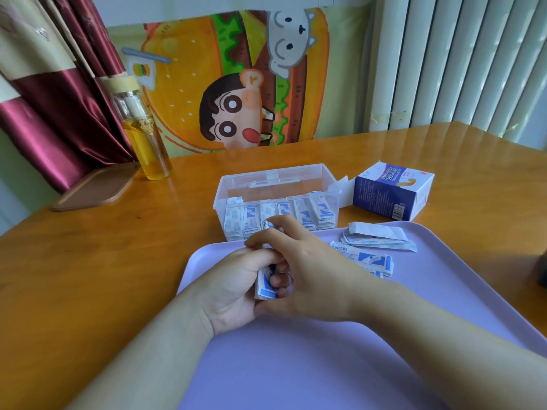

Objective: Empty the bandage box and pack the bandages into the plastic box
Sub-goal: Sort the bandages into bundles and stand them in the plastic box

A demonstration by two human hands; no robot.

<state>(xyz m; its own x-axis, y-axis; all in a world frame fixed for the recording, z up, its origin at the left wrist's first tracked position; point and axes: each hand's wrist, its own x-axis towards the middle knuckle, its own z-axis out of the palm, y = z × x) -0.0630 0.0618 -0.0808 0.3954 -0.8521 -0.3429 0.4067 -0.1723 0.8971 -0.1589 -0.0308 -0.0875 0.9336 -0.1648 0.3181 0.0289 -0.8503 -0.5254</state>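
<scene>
Both hands meet just in front of the plastic box (275,173), over the purple tray (296,365). The left hand (233,288) is curled round a small stack of bandages (265,287). The right hand (307,261) pinches the stack's upper end, seemingly squaring it, though the fingers hide most of it. Rows of bandages (302,214) already stand on edge inside the plastic box. Loose bandages (364,258) lie in front of it to the right, and the bandage box (390,190) rests on its side just right of it. The wrapped strips are probably light, thin, floppy and slick, so a stack fans easily. It is best gripped across the flat faces, near the middle.
</scene>
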